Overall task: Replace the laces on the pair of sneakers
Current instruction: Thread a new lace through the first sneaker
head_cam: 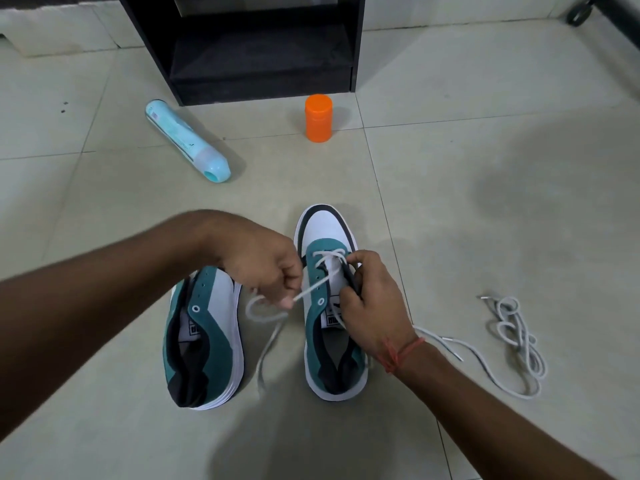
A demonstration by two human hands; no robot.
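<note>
Left hand (266,268) pinching lace (311,289); right hand (367,303) gripping right sneaker (325,320) tongue. Advise drawing taut, untwisted, ends even.

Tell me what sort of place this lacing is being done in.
Probably a room in a home, with the work done on the floor: pale floor tiles, a dark wooden cabinet against the wall, and household items, a light blue spray can and an orange container, left lying about.

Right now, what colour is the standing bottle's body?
Orange, cap included; the bottle shows clearly in the head view.
</note>
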